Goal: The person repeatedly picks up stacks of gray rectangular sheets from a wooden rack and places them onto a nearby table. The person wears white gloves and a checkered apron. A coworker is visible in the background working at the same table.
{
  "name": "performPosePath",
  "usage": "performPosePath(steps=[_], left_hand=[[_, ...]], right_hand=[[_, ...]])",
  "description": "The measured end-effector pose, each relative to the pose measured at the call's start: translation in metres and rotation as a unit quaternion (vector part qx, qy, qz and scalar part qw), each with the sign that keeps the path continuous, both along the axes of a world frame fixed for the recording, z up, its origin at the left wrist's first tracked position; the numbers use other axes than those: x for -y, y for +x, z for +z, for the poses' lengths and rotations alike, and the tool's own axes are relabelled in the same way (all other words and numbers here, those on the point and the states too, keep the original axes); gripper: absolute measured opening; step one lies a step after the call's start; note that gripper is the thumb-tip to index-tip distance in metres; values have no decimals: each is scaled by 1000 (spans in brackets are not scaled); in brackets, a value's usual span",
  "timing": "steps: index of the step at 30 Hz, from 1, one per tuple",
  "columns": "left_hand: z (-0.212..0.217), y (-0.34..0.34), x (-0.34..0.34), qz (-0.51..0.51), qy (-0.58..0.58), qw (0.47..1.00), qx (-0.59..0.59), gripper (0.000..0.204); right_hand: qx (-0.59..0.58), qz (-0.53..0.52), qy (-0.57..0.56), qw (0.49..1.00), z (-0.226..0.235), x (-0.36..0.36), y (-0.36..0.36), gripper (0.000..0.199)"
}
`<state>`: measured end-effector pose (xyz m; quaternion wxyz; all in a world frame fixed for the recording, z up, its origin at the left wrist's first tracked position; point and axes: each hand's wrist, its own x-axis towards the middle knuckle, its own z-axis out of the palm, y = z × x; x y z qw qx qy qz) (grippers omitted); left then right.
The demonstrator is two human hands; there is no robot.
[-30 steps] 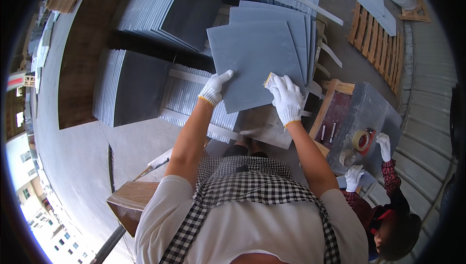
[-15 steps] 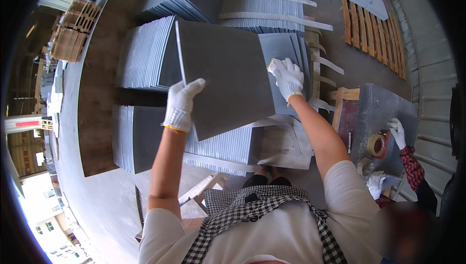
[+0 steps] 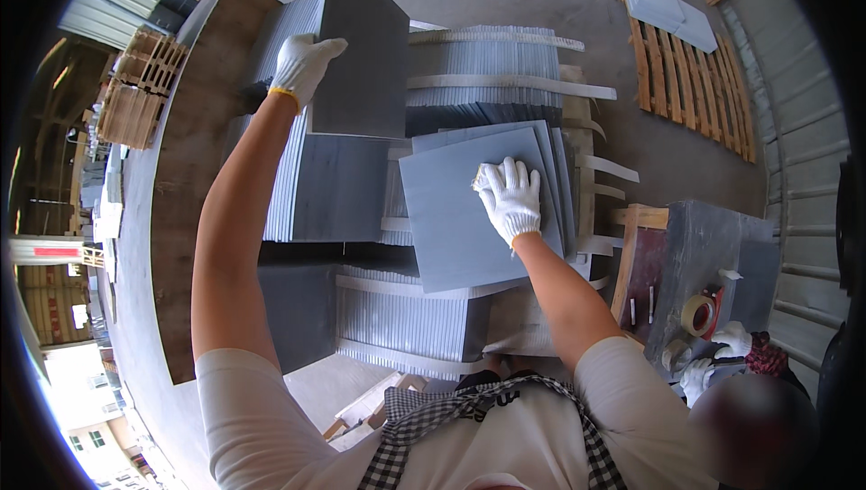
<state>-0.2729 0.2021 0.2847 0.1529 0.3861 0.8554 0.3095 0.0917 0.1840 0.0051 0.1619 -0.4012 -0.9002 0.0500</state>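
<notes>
My left hand (image 3: pixel 305 68), in a white knitted glove, grips the left edge of a dark grey stone tile (image 3: pixel 361 53), which stands upright at the row of tiles at the far left. Nearer the middle, my gloved right hand (image 3: pixel 511 200) presses on the face of another grey tile (image 3: pixel 460 242), the top one of a few fanned, overlapping tiles. Under that hand's thumb side pokes out a small cream wad, seemingly a cloth (image 3: pixel 479 177); the hand hides most of it.
Rows of tiles on edge (image 3: pixel 406 319) with white straps surround the fanned tiles. At right, a co-worker's gloved hands (image 3: pixel 732 338) are at a bench (image 3: pixel 690 265) with a tape roll (image 3: pixel 697 316). A wooden pallet (image 3: pixel 695 84) bearing pale slabs (image 3: pixel 667 8) lies far right.
My left hand has carried the dark tile away from the middle to the far-left row. The right hand is now over the uncovered fanned tiles, slightly nearer. The co-worker's hands have come together.
</notes>
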Motion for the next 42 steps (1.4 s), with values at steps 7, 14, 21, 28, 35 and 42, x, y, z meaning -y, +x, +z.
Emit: performPosePath(steps=[7,14,21,28,35,42], left_hand=[[-70,-17,-89,-20,-22,988,-151,48],[-122,-51,-135,-6,-29,985,-171,48],[-149,-89,-161,-1,-51,974,-221,47],[-185,-109,-181,-1,-66,968,-243,49],[-201,-118,-217,39,-19,970,-240,30],[-213,-157,-238,-13,-120,954,-276,50]], right_hand=[[21,5,-36,999,2,-2,-3,53],[55,8,-78,995,10,-4,-4,54],[79,15,-66,995,10,-7,-9,56],[92,18,-60,994,6,-10,-9,61],[94,24,-62,993,3,-11,-7,62],[77,30,-48,995,9,-12,-11,59]])
